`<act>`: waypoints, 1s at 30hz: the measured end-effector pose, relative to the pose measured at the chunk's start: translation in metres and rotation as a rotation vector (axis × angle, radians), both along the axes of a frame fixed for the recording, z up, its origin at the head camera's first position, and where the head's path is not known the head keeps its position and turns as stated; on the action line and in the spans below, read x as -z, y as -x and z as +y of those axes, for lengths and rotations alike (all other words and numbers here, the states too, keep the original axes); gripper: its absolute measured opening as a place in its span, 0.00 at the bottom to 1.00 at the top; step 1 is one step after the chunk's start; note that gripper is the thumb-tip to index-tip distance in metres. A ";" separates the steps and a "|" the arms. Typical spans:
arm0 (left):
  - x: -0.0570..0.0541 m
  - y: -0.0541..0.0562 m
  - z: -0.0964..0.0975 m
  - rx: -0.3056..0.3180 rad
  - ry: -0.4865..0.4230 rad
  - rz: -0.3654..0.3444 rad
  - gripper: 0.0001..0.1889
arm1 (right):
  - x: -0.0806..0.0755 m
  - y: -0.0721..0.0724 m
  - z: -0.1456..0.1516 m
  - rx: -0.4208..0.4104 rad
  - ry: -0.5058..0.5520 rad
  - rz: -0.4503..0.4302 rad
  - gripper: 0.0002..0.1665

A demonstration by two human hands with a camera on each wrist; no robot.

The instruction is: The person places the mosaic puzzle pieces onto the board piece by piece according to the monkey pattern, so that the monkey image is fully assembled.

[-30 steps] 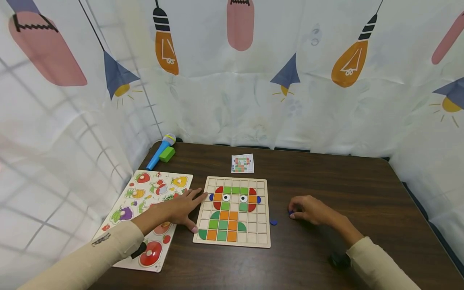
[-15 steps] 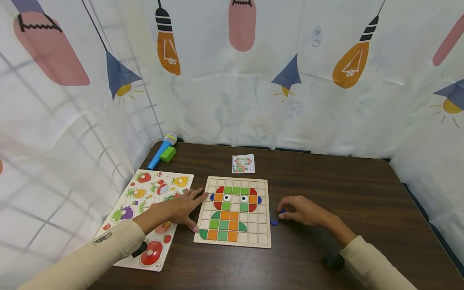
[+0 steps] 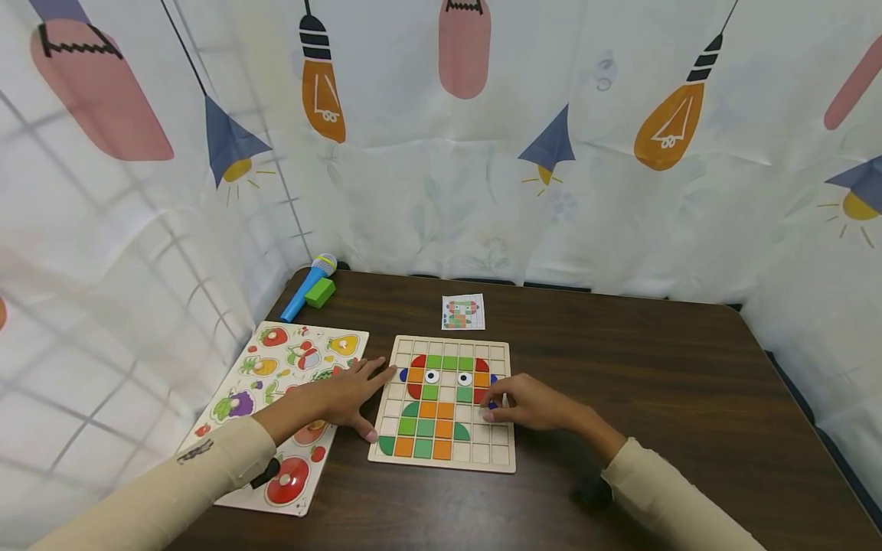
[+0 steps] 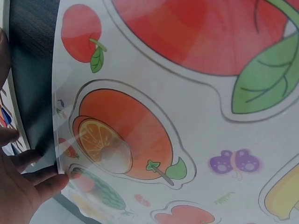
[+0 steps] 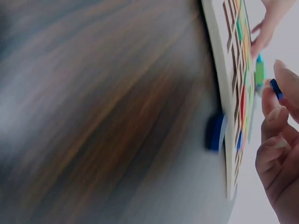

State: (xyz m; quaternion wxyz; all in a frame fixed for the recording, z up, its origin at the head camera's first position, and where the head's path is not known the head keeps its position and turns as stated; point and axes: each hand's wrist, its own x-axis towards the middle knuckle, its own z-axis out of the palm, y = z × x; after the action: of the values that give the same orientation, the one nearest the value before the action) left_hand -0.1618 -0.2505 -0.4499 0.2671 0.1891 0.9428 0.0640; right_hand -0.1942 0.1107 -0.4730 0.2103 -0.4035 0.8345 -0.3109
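A wooden grid board point(image 3: 481, 457) lies on the table, with red, orange, green and blue tiles and two eye pieces set in its cells. Above its right part, my right hand point(image 3: 534, 402) pinches a small blue piece point(image 5: 276, 88) between thumb and fingertips. A second blue piece point(image 5: 217, 133) lies beside the board's edge in the right wrist view; the right hand hides it in the head view. My left hand point(image 3: 344, 394) has its fingers spread, touching the board's left edge and lying partly over a fruit puzzle board point(image 3: 313, 337).
Behind the grid board lies a small card point(image 3: 463, 311) with a similar coloured pattern. At the back left are a blue toy microphone point(image 3: 303, 291) and a green block point(image 3: 320, 292). Dark wooden table point(image 3: 675, 398) extends to the right; a printed curtain stands behind.
My right hand has moved left from the table onto the right side of the grid board, carrying the blue piece. My left hand has stayed in place.
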 end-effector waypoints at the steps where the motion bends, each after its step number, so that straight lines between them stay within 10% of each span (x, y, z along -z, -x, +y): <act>1: 0.000 0.000 0.000 -0.002 -0.002 0.000 0.63 | 0.000 0.000 -0.005 -0.006 -0.003 -0.004 0.15; 30: 0.000 0.001 -0.001 0.010 -0.009 0.006 0.62 | 0.007 -0.015 -0.138 -0.067 0.019 0.042 0.09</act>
State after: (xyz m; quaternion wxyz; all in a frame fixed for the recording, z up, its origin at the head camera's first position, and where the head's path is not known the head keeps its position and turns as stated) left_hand -0.1625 -0.2519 -0.4500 0.2637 0.1952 0.9423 0.0662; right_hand -0.1790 -0.0270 -0.4799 0.1992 -0.4394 0.8217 -0.3033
